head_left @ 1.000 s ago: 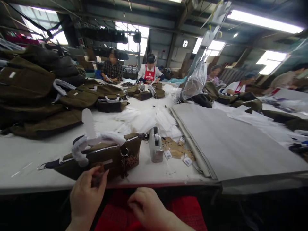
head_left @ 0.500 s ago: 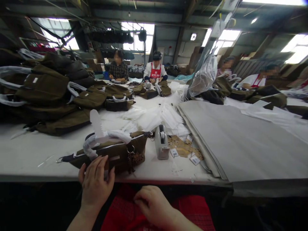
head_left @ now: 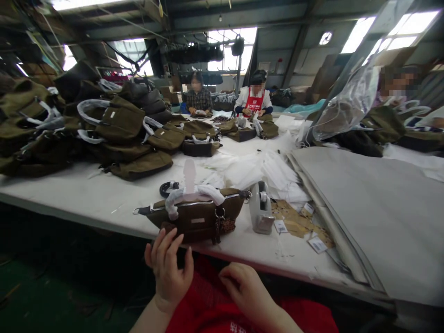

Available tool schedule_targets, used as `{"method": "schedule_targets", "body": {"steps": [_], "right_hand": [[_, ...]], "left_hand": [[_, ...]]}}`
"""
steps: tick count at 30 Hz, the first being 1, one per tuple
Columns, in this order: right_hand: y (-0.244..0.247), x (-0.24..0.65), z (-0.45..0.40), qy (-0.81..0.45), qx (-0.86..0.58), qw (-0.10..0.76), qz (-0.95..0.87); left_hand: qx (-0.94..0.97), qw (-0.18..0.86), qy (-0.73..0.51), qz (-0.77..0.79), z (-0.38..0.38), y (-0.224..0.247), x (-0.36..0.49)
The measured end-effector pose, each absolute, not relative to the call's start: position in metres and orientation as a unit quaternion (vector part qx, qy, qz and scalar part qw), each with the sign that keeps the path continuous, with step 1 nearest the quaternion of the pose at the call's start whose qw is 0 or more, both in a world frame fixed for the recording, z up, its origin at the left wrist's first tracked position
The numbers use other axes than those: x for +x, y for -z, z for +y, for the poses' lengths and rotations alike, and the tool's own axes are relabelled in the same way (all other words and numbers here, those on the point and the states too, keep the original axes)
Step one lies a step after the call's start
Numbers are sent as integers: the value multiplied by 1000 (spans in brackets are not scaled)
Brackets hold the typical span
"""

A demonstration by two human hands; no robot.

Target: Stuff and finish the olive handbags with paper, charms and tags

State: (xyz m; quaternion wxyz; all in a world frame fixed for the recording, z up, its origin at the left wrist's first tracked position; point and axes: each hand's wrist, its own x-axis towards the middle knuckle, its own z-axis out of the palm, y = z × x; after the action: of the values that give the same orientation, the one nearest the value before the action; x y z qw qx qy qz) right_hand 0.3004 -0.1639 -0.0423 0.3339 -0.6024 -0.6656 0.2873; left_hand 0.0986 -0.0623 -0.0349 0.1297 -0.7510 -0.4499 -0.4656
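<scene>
An olive-green handbag (head_left: 197,217) stands at the table's front edge, its handle (head_left: 197,192) wrapped in white material and a brown charm (head_left: 227,225) hanging at its front. My left hand (head_left: 169,263) is at the bag's lower left front, fingers apart, with a small dark brown piece (head_left: 168,227) at the fingertips; whether they grip it is unclear. Lower right, in front of the table edge, my right hand (head_left: 243,284) has its fingers curled together, and what they hold, if anything, is hidden. A grey tape dispenser (head_left: 261,210) stands right of the bag.
Olive bags (head_left: 121,122) are piled at the left. White sheets (head_left: 256,169) and brown tags (head_left: 294,219) lie beyond and beside the dispenser. Large grey sheets (head_left: 374,208) cover the right side. People (head_left: 255,99) sit across the table (head_left: 104,203).
The view has swung left, so the bag and table appear further right. My left hand looks slightly lower against the bag, its fingers less over it. My right hand stays curled.
</scene>
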Motion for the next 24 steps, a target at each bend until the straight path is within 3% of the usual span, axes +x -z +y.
{"method": "schedule_targets", "body": {"steps": [10, 14, 19, 24], "right_hand": [[22, 413, -185, -131, -769, 345, -521], [32, 451, -208, -124, -815, 346, -448], [43, 487, -195, -58, -831, 329, -445], [38, 529, -124, 26, -815, 315, -485]], "left_hand": [[-835, -13, 454, -312, -76, 48, 138], [-843, -36, 442, -305, -76, 57, 145], [-857, -38, 425, -289, -82, 54, 151], [-861, 25, 430, -270, -77, 51, 145]]}}
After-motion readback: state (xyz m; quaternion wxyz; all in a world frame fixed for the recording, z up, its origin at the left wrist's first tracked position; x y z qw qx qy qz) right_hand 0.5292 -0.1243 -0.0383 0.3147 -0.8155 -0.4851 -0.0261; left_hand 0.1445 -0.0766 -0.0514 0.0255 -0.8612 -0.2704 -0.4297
